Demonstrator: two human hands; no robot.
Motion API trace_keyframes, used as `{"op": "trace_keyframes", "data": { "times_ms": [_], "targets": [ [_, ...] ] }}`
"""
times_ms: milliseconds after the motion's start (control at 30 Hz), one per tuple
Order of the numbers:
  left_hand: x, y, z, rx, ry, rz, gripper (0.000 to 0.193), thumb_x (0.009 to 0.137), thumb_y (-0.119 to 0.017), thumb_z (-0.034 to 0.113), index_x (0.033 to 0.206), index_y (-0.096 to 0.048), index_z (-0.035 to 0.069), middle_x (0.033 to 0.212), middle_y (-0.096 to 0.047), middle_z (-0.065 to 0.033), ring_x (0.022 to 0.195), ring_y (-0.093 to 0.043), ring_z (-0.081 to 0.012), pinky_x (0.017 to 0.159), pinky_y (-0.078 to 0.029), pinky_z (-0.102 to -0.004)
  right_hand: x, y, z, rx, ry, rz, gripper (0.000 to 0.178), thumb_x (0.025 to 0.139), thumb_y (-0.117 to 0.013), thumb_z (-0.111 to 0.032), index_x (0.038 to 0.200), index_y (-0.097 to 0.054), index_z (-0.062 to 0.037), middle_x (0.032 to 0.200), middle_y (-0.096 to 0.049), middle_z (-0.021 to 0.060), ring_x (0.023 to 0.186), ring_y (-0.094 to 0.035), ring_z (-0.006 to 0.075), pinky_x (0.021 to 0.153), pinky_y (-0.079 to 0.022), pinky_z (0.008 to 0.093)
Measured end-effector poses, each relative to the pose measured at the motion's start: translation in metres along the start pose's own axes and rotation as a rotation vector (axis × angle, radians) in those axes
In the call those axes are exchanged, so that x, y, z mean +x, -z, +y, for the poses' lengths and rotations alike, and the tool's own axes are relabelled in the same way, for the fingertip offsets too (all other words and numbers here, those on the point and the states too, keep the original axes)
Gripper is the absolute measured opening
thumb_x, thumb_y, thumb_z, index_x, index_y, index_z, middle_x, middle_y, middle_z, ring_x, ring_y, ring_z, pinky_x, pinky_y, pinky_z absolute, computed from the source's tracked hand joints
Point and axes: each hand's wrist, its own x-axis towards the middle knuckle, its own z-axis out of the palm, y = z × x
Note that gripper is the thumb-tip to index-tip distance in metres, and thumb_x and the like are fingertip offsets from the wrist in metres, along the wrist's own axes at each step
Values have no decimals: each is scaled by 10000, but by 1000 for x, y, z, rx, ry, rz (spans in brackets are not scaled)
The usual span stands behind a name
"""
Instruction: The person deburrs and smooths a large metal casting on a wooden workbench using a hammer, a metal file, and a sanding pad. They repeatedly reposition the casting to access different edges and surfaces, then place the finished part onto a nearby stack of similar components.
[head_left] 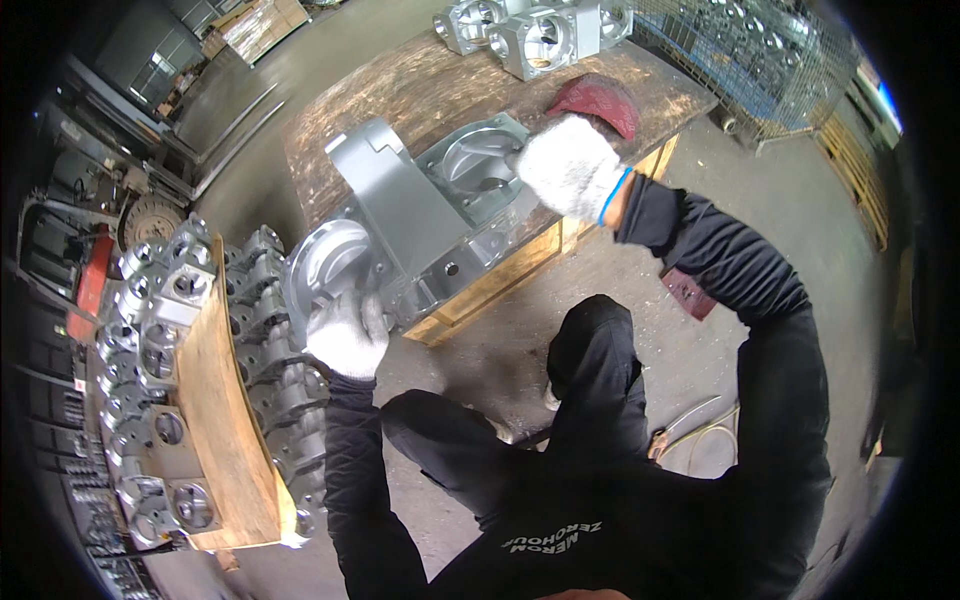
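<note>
Head view: along the workbench (405,85), a silver casting (398,205) stretches lengthwise from the nearer left hand (348,334), gripping its round flange (322,258), toward the right hand (570,168), whose hold is unclear.

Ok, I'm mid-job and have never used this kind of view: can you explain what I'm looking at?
There's no machine here, just a person working with two gloved hands. The one picture comes from a wide camera worn on the head, looking down, so straight edges bend near the rim. The left hand lies against the round end of what looks like one large grey metal part on a worn wooden table. The right hand is at the opposite end; whether it grips anything is hidden. Also on the table are a dark red piece, perhaps cloth, and more metal parts. Off to the left, many similar parts stand around a wooden board.
</note>
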Motion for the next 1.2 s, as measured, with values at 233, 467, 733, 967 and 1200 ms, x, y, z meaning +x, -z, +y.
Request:
{"op": "trace_keyframes", "data": {
  "times_ms": [233, 467, 733, 967, 1200],
  "targets": [
    [3, 0, 5, 40, -3, 1, 253, 940, -600, 281, 759, -649, 111, 633, -611, -129, 571, -611, -354, 593, -473, -457, -21, -8, 58, 155, 365, 85, 303, 798, -664, -207, 1074, -768, -138, 758, -622, 76, 716, -658, 263, 650, -520, 402],
    [0, -4, 5, 58, 24, -6, 243, 932, -591, 262, 746, -659, 121, 640, -622, -113, 582, -619, -347, 601, -479, -464, 20, -15, 94, 230, 336, -25, 245, 713, -717, -191, 936, -809, -153, 806, -734, 96, 796, -719, 309, 713, -566, 420],
    [0, -1, 3, 25, 15, -51, 234, 947, -584, 217, 756, -657, 103, 665, -639, -137, 606, -627, -378, 614, -490, -473, 12, -17, 109, 241, -92, -219, 274, 759, -686, -198, 996, -823, -194, 834, -750, 95, 834, -736, 300, 732, -579, 425],
    [17, 13, 13, -71, 125, 43, 248, 1067, -506, 161, 1089, -695, 2, 887, -709, -200, 802, -705, -348, 750, -553, -400, -11, 24, 62, 157, -306, -177, 157, 763, -722, -194, 884, -781, -113, 752, -724, 128, 754, -740, 304, 668, -579, 413],
    [143, -37, 83, -1777, 754, -148, 578, 1131, -332, 467, 1252, -604, -28, 1091, -676, -159, 1049, -662, -291, 989, -519, -414, 11, 25, -5, 1738, -804, -197, 378, 1038, -620, -345, 1186, -684, -3, 807, -734, 94, 649, -695, 134, 561, -532, 257]
  ]
}}
